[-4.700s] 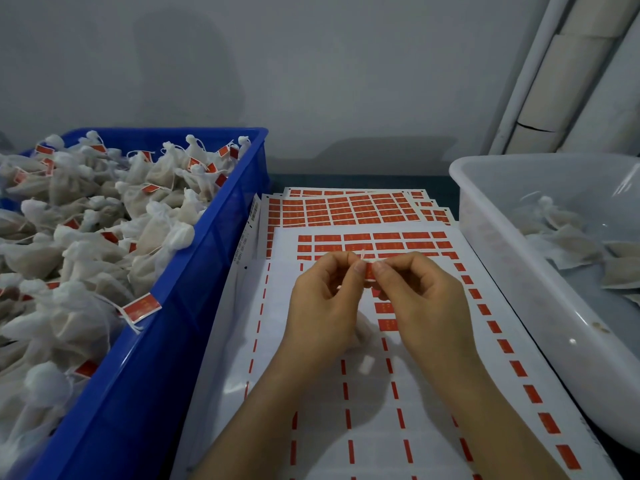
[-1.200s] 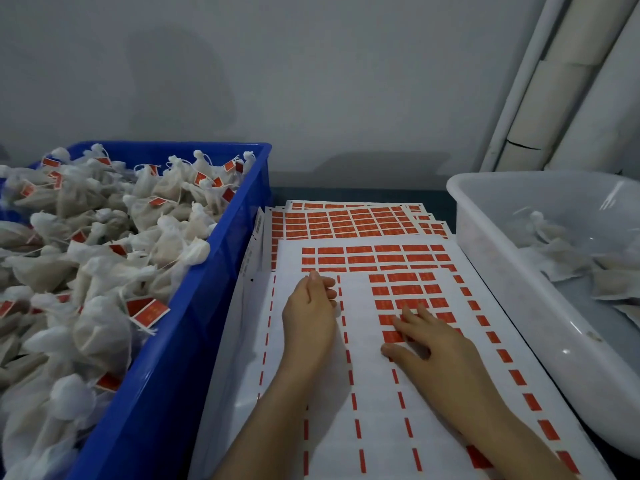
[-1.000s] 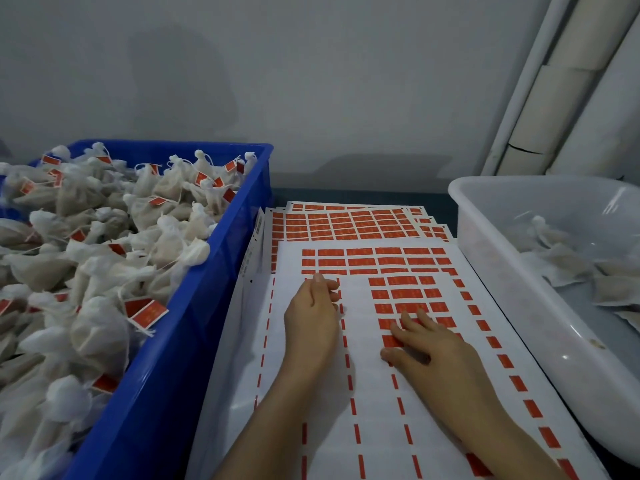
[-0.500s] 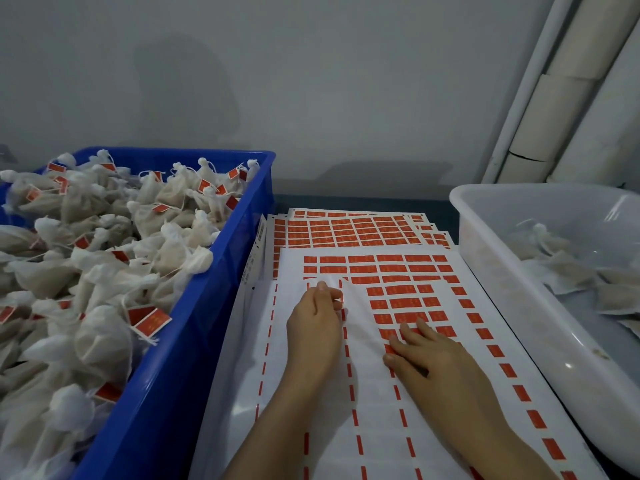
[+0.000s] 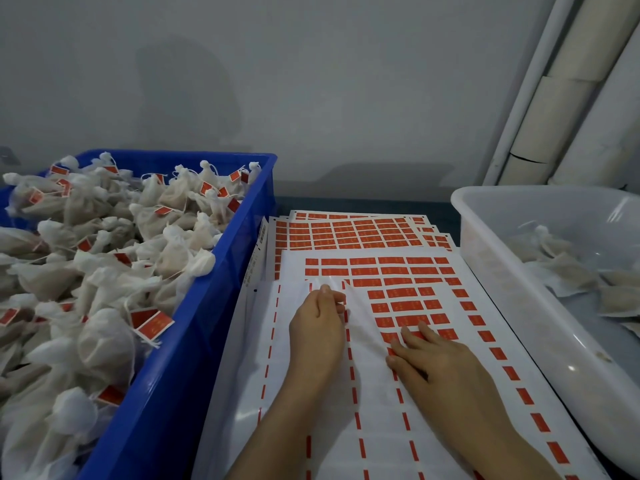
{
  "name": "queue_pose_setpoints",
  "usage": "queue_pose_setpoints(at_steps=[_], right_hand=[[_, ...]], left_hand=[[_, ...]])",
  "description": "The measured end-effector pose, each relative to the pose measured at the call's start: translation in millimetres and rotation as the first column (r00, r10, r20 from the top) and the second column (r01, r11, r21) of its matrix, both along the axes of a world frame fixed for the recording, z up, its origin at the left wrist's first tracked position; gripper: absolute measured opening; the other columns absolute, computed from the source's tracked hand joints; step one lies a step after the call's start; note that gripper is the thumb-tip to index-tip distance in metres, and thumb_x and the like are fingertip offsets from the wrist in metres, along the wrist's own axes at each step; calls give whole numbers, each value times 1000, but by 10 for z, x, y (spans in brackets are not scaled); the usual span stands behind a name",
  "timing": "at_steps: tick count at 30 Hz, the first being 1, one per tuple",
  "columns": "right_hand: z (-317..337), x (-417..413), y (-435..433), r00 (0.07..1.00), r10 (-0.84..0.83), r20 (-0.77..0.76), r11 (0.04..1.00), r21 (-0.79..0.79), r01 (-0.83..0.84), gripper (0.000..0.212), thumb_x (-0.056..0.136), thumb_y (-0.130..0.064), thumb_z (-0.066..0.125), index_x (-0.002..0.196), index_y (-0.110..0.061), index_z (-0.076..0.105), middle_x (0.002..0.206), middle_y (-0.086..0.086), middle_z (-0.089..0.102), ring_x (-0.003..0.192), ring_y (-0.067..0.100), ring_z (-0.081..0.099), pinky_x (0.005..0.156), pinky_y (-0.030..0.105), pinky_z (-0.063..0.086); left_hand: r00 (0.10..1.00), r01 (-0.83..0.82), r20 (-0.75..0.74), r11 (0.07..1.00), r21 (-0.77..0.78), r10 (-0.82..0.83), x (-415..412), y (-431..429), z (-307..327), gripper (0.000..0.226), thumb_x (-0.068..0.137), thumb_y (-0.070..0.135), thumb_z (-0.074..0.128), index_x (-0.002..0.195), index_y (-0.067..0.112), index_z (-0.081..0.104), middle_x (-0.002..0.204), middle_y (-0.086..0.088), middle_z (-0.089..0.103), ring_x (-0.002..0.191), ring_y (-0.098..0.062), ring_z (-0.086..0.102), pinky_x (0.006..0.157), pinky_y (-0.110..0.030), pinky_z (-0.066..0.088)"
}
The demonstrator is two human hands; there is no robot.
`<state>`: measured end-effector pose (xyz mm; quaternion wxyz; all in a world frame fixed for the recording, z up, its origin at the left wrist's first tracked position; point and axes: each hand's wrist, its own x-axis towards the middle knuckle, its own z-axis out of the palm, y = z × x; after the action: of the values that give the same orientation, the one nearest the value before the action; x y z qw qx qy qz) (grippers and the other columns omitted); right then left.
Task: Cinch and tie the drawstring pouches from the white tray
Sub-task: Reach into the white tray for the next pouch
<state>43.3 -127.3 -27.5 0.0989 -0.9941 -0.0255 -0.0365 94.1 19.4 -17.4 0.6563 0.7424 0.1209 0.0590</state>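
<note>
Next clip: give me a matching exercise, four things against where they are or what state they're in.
1 blue crate
2 white tray
3 label sheet
4 right hand

A right side, few pouches inside
B fingers flat on red labels
C left side, heaped with tagged pouches
D centre, between crate and tray

Pairs: 1-C, 2-A, 3-D, 4-B
</note>
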Motion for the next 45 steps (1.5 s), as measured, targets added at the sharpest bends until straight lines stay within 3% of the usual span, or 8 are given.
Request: queue_pose_setpoints(at_steps=[21, 28, 31, 34, 36, 40, 42, 45], right_hand=[[30, -27, 3, 995, 91, 38, 985, -148, -85, 52, 92, -56, 23, 142, -42, 25, 149, -20, 23, 140, 4, 17, 101, 22, -4], [-9, -25, -16, 995, 46, 86, 998, -52, -41, 59, 85, -59, 15, 139, -43, 31, 146, -21, 28, 138, 3, 22, 102, 22, -3], [-1, -37, 15, 990, 28, 136, 1000, -9, -27, 62, 79, -57, 21, 131, -37, 48, 139, -16, 43, 132, 9, 37, 103, 24, 8], [7, -36, 21, 971, -15, 238, 999, 51, 3, 33, 71, -41, 61, 96, -22, 73, 101, -2, 71, 93, 20, 68, 88, 33, 39], [-21, -33, 7, 965, -11, 263, 998, 68, -7, 28, 68, -36, 65, 88, -19, 74, 89, -1, 73, 79, 19, 70, 79, 35, 50], [-44, -16, -21, 974, -85, 209, 986, 157, 52, 31, 82, -44, 54, 106, -28, 66, 110, -11, 66, 97, 8, 61, 94, 24, 41], [-63, 6, -41, 969, -92, 229, 978, 205, 44, 27, 85, -44, 52, 105, -30, 64, 109, -13, 65, 90, 3, 56, 91, 18, 39], [-57, 14, -62, 968, -126, 217, 940, 338, 46, 20, 85, -41, 53, 99, -31, 63, 101, -12, 66, 78, -1, 52, 81, 15, 41]], left_hand=[[999, 13, -49, 997, 74, -9, -3, -4, 28, 31, 100, 38, 32, 98, 24, 60, 82, 17, 56, 73, -5, 57, 52, -4, 36], [999, 35, -24, 998, 51, -34, -28, -2, 66, 29, 101, 35, 32, 101, 22, 58, 100, 6, 60, 77, -6, 57, 85, -24, 47], [999, 39, -13, 998, 46, -39, -35, 0, 69, 27, 101, 33, 33, 102, 22, 58, 105, 3, 61, 76, -5, 56, 78, -20, 49], [998, 55, -18, 995, 84, -53, -33, 6, 60, 27, 101, 33, 34, 104, 22, 58, 102, 7, 58, 73, -1, 55, 64, -7, 41], [997, 82, -18, 990, 111, -80, -37, 1, 58, 20, 100, 30, 37, 101, 25, 57, 102, 10, 57, 75, -1, 54, 63, -8, 40], [984, 178, -29, 963, 202, -176, -62, -20, 54, 13, 98, 28, 46, 93, 34, 57, 93, 21, 55, 78, 1, 54, 60, -4, 40], [963, 264, -28, 925, 274, -266, -86, -33, 54, 12, 96, 29, 50, 93, 37, 58, 90, 28, 54, 79, 4, 55, 57, -1, 40], [910, 388, -35, 823, 414, -412, -127, -74, 33, 16, 93, 34, 55, 104, 36, 65, 104, 24, 62, 87, 2, 58, 81, -12, 50]])
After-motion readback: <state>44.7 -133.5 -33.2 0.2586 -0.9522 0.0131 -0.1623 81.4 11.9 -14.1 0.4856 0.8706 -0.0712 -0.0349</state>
